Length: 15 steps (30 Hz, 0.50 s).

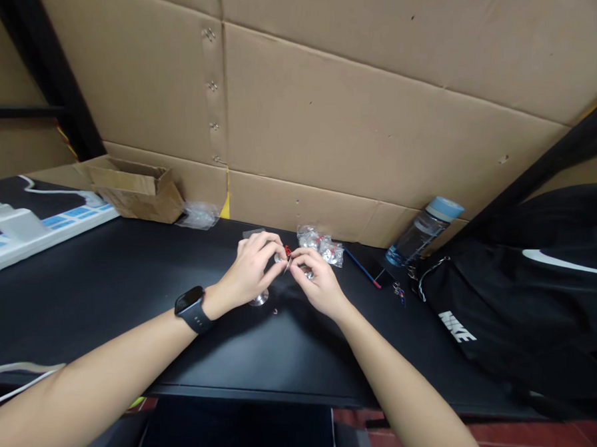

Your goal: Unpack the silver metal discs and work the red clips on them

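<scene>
From my remote seat I see a matte black tabletop [211,359], smooth and faintly shiny toward its front edge, with creased tan cardboard [384,121] rising behind it. Over the middle of the table is the small red-and-silver piece [288,251], a bright red bit beside thin, glinting metal, held up between my two hands; its exact form is too small for me to make out. A polished, round metal disc [259,299] shows below the left hand [256,264], and crinkled clear plastic packets [331,253] with shiny contents lie just behind the right hand [318,281]. Farther left stands an open, rough brown carton [145,192]; to the right, a translucent bottle [423,231] with a pale blue lid leans beside a soft black bag [525,295].

My forearms slant inward from both lower corners, the left wrist wearing a dark smartwatch [193,306]. Both hands are arched, with thumb and forefinger nearly meeting: the left pinches the piece from one side, the right from the other, fingertips close together.
</scene>
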Each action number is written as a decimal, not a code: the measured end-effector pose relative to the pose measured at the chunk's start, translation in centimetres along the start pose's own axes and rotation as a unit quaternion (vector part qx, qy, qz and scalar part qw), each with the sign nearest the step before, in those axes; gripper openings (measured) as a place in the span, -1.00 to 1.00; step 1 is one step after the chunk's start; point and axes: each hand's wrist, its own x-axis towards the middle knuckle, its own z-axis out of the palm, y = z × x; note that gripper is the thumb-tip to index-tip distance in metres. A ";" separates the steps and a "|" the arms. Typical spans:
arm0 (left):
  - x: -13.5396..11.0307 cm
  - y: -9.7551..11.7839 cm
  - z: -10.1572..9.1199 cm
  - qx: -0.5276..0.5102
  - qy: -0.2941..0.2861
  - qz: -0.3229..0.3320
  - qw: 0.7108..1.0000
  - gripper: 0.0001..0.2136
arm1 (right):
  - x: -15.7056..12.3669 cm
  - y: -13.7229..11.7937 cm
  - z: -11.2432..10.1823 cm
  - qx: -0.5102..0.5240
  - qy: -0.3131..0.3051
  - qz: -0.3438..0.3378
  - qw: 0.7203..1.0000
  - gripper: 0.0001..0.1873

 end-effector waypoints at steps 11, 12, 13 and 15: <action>0.7 -3.5 -2.3 -0.052 -0.226 0.028 0.972 -0.78 | 0.1 0.0 -1.0 -0.092 -0.047 -0.028 0.994 -0.89; 0.7 -3.9 -2.6 -0.062 -0.261 0.033 0.963 -0.78 | 0.0 0.2 -1.2 -0.109 -0.074 -0.019 0.991 -0.90; 0.8 -4.3 -2.8 -0.069 -0.296 0.039 0.952 -0.79 | -0.1 0.3 -1.5 -0.128 -0.105 -0.009 0.986 -0.90; 0.8 -4.6 -3.1 -0.067 -0.347 0.049 0.934 -0.84 | -0.3 0.6 -1.9 -0.166 -0.164 0.019 0.972 -0.91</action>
